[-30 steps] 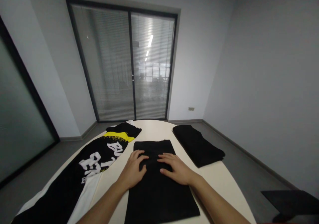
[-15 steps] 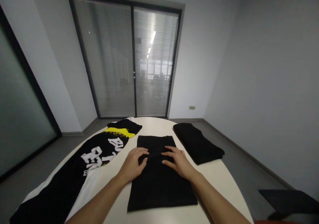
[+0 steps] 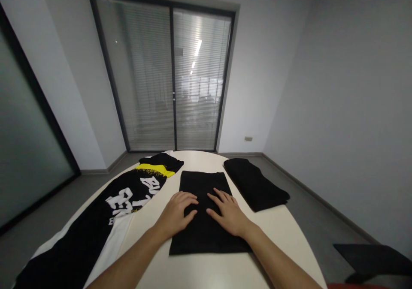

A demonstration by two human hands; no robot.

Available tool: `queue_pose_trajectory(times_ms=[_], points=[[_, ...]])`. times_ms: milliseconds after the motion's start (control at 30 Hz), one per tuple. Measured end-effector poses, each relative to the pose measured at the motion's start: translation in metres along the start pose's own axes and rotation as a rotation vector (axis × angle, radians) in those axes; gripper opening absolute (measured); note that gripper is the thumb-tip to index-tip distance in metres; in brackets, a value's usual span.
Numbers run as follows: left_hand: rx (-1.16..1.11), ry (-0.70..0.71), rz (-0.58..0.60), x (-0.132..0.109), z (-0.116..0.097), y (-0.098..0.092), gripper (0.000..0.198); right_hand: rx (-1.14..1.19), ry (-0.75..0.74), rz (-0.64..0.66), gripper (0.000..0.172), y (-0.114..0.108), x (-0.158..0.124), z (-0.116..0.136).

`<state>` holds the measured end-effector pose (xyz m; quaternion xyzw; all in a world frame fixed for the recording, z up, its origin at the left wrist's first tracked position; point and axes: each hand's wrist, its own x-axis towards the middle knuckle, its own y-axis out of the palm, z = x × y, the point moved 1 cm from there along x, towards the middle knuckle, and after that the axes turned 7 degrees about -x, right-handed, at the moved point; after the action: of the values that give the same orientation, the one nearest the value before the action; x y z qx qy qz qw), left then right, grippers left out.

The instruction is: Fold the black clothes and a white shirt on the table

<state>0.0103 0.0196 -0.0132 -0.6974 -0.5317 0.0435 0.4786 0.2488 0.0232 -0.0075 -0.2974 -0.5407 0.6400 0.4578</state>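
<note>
A folded black garment (image 3: 202, 185) lies flat in the middle of the white round table (image 3: 206, 272). My left hand (image 3: 177, 214) rests palm down on its left half, fingers stretched out flat. My right hand (image 3: 227, 214) lies beside it on the right half, fingers also spread and flat on the cloth. Neither hand grips anything; both press on the fabric.
A long black garment with white lettering and a yellow patch (image 3: 119, 207) stretches along the table's left side. A second folded black pile (image 3: 254, 188) sits at the right edge. Glass doors with blinds (image 3: 170, 79) stand behind. A dark chair part (image 3: 373, 259) shows at lower right.
The folded black garment has slid away from me across the table under both hands. My hands stay flat on it, fingers a little more stretched out.
</note>
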Motion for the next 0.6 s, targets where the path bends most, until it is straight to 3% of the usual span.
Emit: queue_pose_trajectory(times_ms=[67,200,267,467,600], points=[[-0.055,0.006,0.069,-0.004,-0.01,-0.001,0.03,0.007,-0.004,0.013,0.065,0.002,0.002,-0.004],[-0.025,0.051,0.292,-0.012,-0.02,0.001,0.071,0.03,-0.047,-0.004,0.054,0.002,0.007,-0.014],[0.01,0.077,0.346,-0.013,-0.022,0.001,0.083,0.035,-0.041,-0.027,0.052,0.003,0.008,-0.019],[0.021,0.154,0.362,-0.009,-0.032,-0.005,0.082,0.055,-0.017,0.009,0.057,0.005,0.008,-0.025],[-0.008,0.12,0.382,-0.009,-0.023,-0.005,0.065,0.086,-0.026,0.01,0.056,0.002,0.007,-0.025]])
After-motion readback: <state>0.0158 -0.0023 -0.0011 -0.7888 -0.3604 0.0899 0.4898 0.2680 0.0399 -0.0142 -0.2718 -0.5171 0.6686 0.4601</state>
